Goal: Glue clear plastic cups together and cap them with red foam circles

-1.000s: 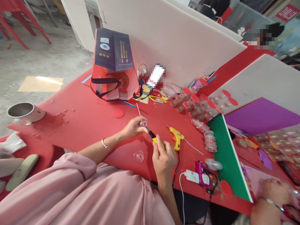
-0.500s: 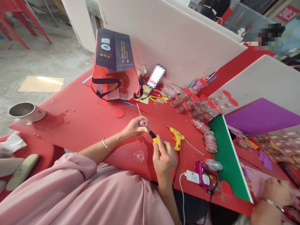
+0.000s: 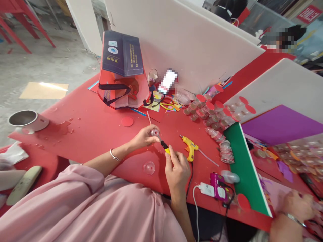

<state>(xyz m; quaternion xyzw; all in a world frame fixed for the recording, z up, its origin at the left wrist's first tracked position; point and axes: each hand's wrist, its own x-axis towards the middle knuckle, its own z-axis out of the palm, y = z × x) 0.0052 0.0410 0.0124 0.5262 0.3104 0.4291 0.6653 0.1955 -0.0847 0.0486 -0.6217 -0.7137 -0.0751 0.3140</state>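
Fingers of the left hand (image 3: 144,135) were closed around a small clear capsule (image 3: 154,133), held just above the red table (image 3: 96,127). Right hand (image 3: 177,168) gripped a yellow-handled tool (image 3: 165,148), its tip meeting the capsule. Relative to the capsule: a clear half-shell (image 3: 148,167) lay nearer the person, a yellow glue gun (image 3: 190,147) to the right, a red paper disc (image 3: 127,121) to the left, and red-capped clear capsules (image 3: 209,112) clustered farther right.
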